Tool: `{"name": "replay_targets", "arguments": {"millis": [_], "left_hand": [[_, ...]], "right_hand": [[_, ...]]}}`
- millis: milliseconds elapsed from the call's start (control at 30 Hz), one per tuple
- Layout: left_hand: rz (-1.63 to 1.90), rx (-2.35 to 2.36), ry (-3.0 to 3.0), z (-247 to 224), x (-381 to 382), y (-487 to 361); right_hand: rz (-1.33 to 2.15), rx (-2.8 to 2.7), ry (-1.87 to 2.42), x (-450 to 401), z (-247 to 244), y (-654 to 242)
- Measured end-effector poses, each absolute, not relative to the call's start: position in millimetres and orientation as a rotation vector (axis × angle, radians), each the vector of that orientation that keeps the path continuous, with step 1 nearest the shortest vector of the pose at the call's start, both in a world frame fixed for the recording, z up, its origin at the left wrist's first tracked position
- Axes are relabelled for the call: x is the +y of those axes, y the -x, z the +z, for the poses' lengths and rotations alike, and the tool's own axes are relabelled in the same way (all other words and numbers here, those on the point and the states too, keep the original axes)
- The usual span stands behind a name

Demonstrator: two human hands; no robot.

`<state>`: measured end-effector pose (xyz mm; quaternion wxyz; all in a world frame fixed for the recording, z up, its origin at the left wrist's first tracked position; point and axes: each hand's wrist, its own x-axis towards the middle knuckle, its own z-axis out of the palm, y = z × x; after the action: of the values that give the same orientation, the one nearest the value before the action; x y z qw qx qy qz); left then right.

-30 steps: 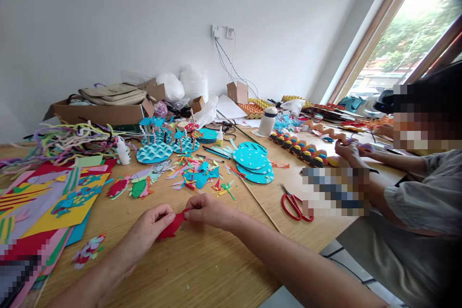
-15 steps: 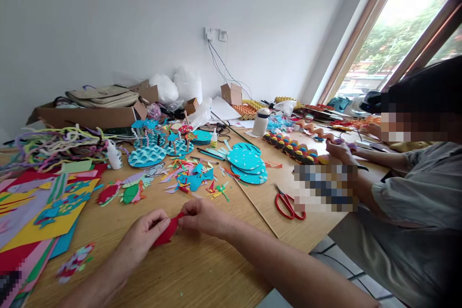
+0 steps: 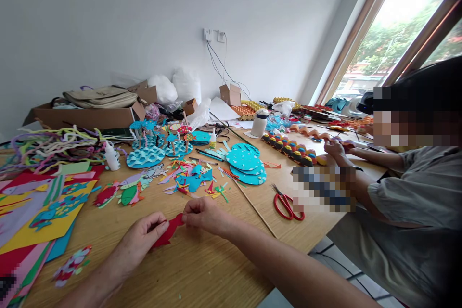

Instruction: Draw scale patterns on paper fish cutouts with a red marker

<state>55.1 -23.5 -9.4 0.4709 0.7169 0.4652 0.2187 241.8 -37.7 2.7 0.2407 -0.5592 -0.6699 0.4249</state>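
A red paper fish cutout [image 3: 169, 234] is stretched between my two hands, just above the wooden table. My left hand [image 3: 144, 233] pinches its left side between thumb and fingers, covering part of it. At its upper right end, my right hand [image 3: 202, 214] grips the edge with thumb and forefinger. Beyond my hands lies a heap of coloured paper scraps [image 3: 193, 180]. Paper fish in red and green [image 3: 130, 194] rest to the left of the heap. Close to my left forearm is a small pile of coloured paper dots [image 3: 72, 265].
Red-handled scissors [image 3: 288, 206] and a thin stick [image 3: 254, 209] lie to the right. Blue discs [image 3: 247, 163], a glue bottle [image 3: 112, 156] and wavy blue bases [image 3: 146, 157] stand farther back. Coloured sheets [image 3: 54, 221] cover the left side. A co-worker [image 3: 407, 192] sits at the right.
My right hand has shifted slightly right, and more of the red paper shows between my hands. The whole view has drifted a little.
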Motion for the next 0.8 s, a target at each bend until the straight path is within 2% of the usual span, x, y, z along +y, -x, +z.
{"name": "replay_targets", "arguments": {"millis": [233,367,567,800], "left_hand": [[0.517,1.211,-1.776,-9,-22,-41],[0.497,1.212,-1.803,-12,-22,-37],[0.528,1.263,-1.837,-30,-22,-31],[0.559,1.27,-1.903,-33,-24,-29]], "right_hand": [[0.481,-1.907,1.913,-62,22,-289],[0.242,-1.823,2.239,-80,26,-325],[0.121,-1.746,2.534,-95,18,-356],[0.129,-1.822,2.603,-97,7,-355]]}}
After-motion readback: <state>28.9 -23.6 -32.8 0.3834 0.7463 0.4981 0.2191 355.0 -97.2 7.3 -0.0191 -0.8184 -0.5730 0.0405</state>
